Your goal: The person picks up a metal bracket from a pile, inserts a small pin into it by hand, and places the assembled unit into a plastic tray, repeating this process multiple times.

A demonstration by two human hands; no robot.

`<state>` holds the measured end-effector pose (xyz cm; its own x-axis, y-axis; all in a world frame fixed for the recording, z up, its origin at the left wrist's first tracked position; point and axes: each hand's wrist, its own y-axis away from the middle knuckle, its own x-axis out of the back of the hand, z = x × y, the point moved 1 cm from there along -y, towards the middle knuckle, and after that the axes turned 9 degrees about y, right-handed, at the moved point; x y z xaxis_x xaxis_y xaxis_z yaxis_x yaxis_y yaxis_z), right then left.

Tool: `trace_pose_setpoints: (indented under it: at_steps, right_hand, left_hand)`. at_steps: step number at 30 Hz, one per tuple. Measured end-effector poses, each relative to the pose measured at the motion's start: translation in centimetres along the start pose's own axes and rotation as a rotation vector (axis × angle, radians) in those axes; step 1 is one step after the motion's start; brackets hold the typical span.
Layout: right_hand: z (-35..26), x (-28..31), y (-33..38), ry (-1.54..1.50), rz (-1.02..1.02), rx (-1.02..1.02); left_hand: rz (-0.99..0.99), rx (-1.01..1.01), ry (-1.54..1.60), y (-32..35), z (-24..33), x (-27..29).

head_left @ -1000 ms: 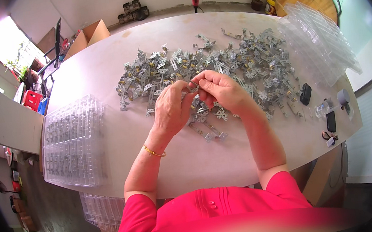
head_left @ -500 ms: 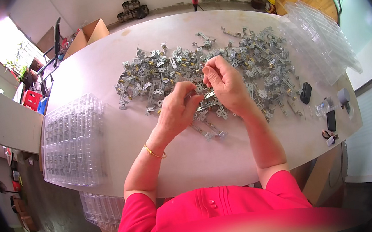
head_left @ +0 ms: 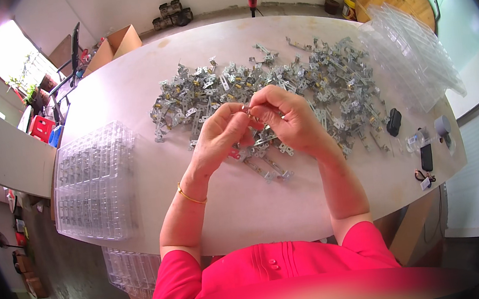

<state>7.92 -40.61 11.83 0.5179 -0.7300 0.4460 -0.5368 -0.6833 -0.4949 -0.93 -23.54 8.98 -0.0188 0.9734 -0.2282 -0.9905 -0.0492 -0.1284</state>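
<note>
Over the near part of a heap of grey metal brackets (head_left: 337,81), my two hands meet fingertip to fingertip. My left hand (head_left: 219,135), with a gold bangle (head_left: 190,195) at its wrist, is closed in a pinch. Opposite it, my right hand (head_left: 290,119) also pinches, thumb against forefinger. Between the fingertips shows a small metal part (head_left: 247,112), mostly hidden by the fingers; its exact shape cannot be made out. Several brackets in the heap carry brass-coloured pieces. Two longer metal strips (head_left: 268,170) lie just below my hands on the table.
Clear plastic trays (head_left: 95,188) holding small parts are stacked at the left of the pale table (head_left: 247,219). More clear trays (head_left: 410,55) lean at the far right. A black case (head_left: 393,122), a black phone-like object (head_left: 426,156) and a tape roll (head_left: 442,124) lie at the right.
My right hand has come down and toward the left, and my left hand has risen slightly. Their fingertips, apart before, now meet around the small part.
</note>
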Motion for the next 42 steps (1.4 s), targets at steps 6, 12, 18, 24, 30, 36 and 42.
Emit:
trace_pose_setpoints:
  at_steps: [6, 12, 18, 24, 30, 36, 42]
  right_hand:
    - [1.5, 0.3, -0.5, -0.398, 0.307, -0.236]
    - [2.9, -0.5, -0.6, -0.638, 0.355, -0.372]
    - [2.6, -2.1, -0.4, -0.452, 0.248, -0.413]
    - [0.2, -2.0, 0.1, -0.131, 0.241, -0.273]
    - [-1.3, -2.4, 0.3, 0.036, 0.193, -0.132]
    - [-0.9, -2.2, 0.4, 0.086, 0.179, -0.151]
    - [-1.3, -2.0, 0.5, 0.18, 0.174, -0.135]
  left_hand:
    - [0.056, -0.177, 0.474, -0.7, -0.8, 1.8]
    - [0.019, -0.336, 0.211, -0.7, -0.9, 0.1]
    - [0.064, -0.414, 0.255, -0.9, -1.1, 0.7]
    - [0.037, -0.223, 0.382, -0.4, -1.4, 1.1]
    - [0.067, -0.125, 0.318, -0.4, -1.9, 0.9]
    - [0.147, -0.093, 0.261, -0.4, -1.9, 0.8]
    - [0.158, -0.15, 0.058, -0.2, -1.5, 0.8]
